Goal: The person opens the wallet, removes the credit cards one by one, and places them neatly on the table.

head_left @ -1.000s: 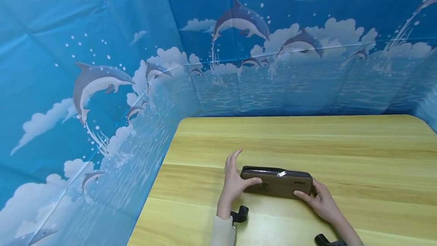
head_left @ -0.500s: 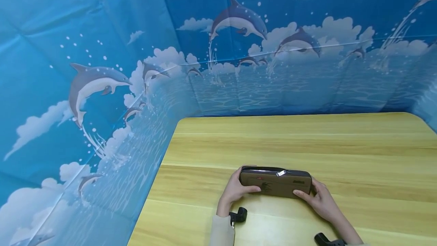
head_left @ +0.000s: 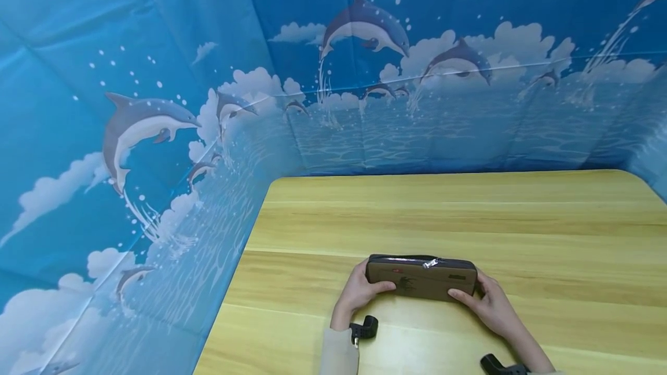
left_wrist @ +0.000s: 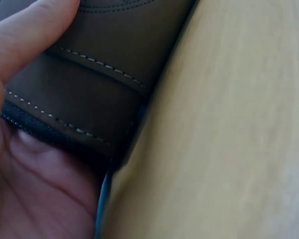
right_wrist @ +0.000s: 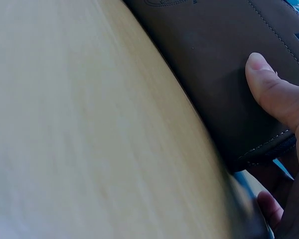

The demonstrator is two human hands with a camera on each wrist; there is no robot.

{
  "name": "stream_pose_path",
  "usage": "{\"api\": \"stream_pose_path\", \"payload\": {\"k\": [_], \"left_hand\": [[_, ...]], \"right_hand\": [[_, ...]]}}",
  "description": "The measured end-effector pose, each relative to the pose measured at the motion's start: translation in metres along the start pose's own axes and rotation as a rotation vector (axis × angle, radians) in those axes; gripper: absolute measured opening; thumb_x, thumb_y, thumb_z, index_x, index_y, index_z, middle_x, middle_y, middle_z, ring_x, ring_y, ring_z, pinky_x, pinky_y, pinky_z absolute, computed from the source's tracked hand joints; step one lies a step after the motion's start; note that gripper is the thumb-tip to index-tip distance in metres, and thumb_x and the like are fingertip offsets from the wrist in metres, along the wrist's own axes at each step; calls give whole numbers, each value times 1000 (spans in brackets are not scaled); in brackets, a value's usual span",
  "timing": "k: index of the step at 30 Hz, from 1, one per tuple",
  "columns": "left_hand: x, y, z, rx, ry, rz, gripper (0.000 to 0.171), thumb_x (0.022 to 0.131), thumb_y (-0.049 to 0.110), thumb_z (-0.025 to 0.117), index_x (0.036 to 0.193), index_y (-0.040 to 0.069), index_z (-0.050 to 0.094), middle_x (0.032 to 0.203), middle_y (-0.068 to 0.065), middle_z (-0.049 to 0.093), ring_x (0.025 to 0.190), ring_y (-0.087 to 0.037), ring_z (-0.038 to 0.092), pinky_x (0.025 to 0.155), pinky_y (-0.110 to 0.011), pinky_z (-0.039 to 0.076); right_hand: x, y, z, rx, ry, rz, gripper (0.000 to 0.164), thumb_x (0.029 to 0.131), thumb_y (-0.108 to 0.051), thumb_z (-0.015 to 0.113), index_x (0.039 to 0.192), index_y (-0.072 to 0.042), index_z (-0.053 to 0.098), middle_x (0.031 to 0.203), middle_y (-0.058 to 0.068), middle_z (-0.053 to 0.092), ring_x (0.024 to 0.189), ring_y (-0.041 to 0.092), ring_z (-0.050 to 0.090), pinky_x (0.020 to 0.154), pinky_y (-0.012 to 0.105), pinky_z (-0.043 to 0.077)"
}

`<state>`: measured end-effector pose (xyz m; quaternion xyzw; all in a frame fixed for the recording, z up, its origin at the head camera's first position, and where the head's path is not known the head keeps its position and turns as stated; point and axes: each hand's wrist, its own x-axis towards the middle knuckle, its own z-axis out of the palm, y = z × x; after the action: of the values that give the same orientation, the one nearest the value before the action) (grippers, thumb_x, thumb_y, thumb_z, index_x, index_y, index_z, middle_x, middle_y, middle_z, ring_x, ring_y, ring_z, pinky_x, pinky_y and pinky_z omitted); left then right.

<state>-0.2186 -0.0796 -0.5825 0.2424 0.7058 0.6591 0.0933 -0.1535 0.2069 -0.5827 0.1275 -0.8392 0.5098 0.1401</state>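
A brown zip wallet stands on its long edge on the table in the head view, its zip along the top and a silver zip pull right of the middle. My left hand grips its left end, thumb across the front face and fingers behind. At the other end my right hand holds it the same way. In the left wrist view the left thumb lies over the stitched brown leather. The right thumb presses the face in the right wrist view. The fingers behind the wallet are mostly hidden.
A yellow wood-grain table lies under the wallet. Blue curtains printed with dolphins and clouds stand along its back and left edges. Black wrist-camera mounts sit at both wrists.
One second ago the left fingers were raised off the wallet's left end with the thumb on its face; they have since closed round that end. The right hand keeps its hold.
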Motion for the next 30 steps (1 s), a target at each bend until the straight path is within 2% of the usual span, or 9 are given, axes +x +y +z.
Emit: {"api": "stream_pose_path", "payload": {"k": [3,9,12,14,20,22,26,28,30], "left_hand": [[-1,3,0,-18,3,6,43,77,-1,77,116,9,63,104,0,68,93,-14,63,84,-33,51],[-2,24,-1,-13,-2,34,39,78,-1,76,113,7,63,101,1,68,91,-12,62,83,-33,51],[-3,28,-1,-14,-4,33,38,78,-1,76,113,7,64,101,1,68,90,-11,62,82,-33,51],[-4,27,0,-28,-3,37,37,78,-2,75,112,5,63,100,0,68,89,-11,63,82,-33,51],[-3,5,0,-31,2,23,40,78,-2,75,115,7,63,102,-1,68,92,-13,63,82,-33,51],[-2,0,0,-29,3,11,40,78,0,75,115,9,63,103,-1,68,92,-13,63,83,-33,51],[-2,0,-1,-31,1,1,39,79,4,76,114,10,63,102,-1,68,93,-15,63,83,-34,51],[-2,0,-1,-29,-2,4,38,79,5,76,114,11,63,102,-1,68,93,-15,63,83,-34,51],[-2,1,0,-29,-7,11,38,79,5,76,115,10,63,103,-2,68,93,-16,63,84,-35,51]], "right_hand": [[0,-1,0,0,-1,3,40,79,-5,77,116,-9,61,100,-5,66,92,4,57,78,13,42],[1,-1,1,-2,-1,13,40,79,-6,77,116,-9,61,101,-3,66,92,5,57,77,14,43],[0,0,2,-17,0,40,39,79,-10,78,114,-10,62,100,-3,66,92,5,57,77,13,43],[-2,0,2,-19,-8,67,38,80,-14,78,115,-11,62,101,-2,66,94,5,57,79,12,42],[-5,-3,4,-6,16,107,48,79,-16,79,121,-11,56,103,0,64,95,4,55,81,11,41],[-2,-8,4,-13,49,89,55,76,-14,81,123,-9,53,103,2,63,92,4,56,78,11,42],[11,-25,3,-67,110,24,69,69,-14,87,127,-7,52,111,4,61,100,1,52,87,9,35],[21,-34,2,-124,124,-41,73,64,-15,89,128,-8,53,114,4,62,102,4,52,88,11,33],[31,-44,1,-196,114,-131,74,61,-16,91,126,-9,57,114,3,63,102,11,54,88,19,36]]}}
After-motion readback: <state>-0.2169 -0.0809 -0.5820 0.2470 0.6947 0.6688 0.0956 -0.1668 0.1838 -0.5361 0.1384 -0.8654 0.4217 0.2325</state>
